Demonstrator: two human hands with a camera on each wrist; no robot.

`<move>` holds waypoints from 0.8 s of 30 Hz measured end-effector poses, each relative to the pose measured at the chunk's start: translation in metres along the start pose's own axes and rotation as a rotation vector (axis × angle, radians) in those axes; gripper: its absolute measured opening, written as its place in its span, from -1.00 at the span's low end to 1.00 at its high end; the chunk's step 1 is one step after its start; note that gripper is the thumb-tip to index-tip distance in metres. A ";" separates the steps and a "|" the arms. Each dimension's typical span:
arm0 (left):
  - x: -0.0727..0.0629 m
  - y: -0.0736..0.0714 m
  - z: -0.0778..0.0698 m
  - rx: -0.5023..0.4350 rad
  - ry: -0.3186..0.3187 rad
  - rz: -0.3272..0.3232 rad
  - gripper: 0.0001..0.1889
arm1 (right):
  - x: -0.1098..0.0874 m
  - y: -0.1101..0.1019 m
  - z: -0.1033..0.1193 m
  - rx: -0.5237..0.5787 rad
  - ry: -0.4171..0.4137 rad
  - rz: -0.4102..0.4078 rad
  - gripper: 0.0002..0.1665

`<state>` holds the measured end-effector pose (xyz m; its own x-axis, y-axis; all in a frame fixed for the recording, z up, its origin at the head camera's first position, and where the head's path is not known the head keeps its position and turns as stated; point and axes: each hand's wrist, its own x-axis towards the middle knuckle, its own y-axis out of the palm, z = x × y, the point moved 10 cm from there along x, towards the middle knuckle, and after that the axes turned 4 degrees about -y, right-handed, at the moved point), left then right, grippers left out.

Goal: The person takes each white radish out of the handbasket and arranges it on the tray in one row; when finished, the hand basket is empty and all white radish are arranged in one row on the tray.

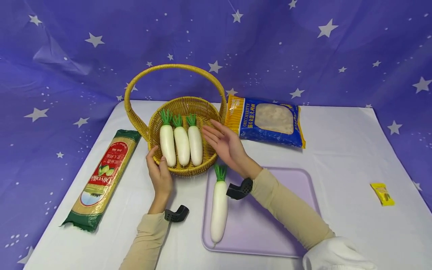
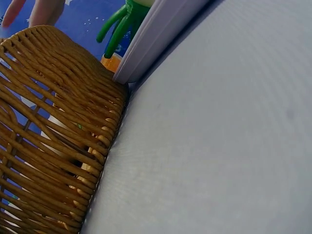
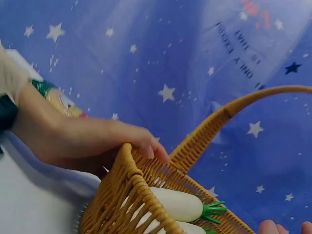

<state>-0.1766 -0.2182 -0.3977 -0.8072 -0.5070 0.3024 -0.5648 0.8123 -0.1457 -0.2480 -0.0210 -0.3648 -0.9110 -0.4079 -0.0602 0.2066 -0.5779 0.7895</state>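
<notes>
A woven wicker basket (image 1: 191, 171) with a tall arched handle holds three white radishes (image 1: 182, 147) with green tops, lying side by side. My left hand (image 1: 160, 176) grips the basket's front left rim; the right wrist view shows this left hand (image 3: 92, 139) bent over the edge. My right hand (image 1: 227, 146) is held over the basket's right side, fingers straight and palm turned toward the radishes, with nothing in it. Another white radish (image 1: 219, 212) lies lengthwise on the left part of a lilac tray (image 1: 266, 217), below my right wrist.
A long spaghetti pack (image 1: 104, 176) lies left of the basket. Behind the tray, a blue and yellow pasta bag (image 1: 270, 122) rests against the basket's right side. Far right on the white table is a small yellow packet (image 1: 383, 194). A purple starry cloth (image 1: 270, 48) hangs behind.
</notes>
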 end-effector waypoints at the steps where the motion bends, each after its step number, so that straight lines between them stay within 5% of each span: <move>1: -0.001 0.000 -0.005 -0.001 0.006 0.001 -0.58 | 0.006 0.000 -0.003 -0.004 -0.004 -0.020 -0.40; 7: -0.005 0.001 -0.031 0.006 0.013 0.002 -0.60 | 0.033 -0.001 -0.013 -0.141 -0.024 -0.113 -0.40; 14: -0.006 -0.001 -0.036 0.023 0.025 -0.002 -0.61 | 0.054 -0.015 -0.018 -0.437 -0.005 -0.262 -0.31; 19: -0.007 0.000 -0.037 0.026 0.028 -0.005 -0.61 | 0.056 -0.028 -0.031 -0.654 0.187 -0.343 -0.04; 24: -0.006 -0.001 -0.038 0.039 0.025 -0.004 -0.60 | 0.052 -0.032 -0.045 -0.844 0.369 -0.316 0.31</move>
<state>-0.1644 -0.2048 -0.3634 -0.8007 -0.5024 0.3264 -0.5746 0.7982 -0.1807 -0.2860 -0.0554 -0.4202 -0.8289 -0.2595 -0.4955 0.2905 -0.9567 0.0151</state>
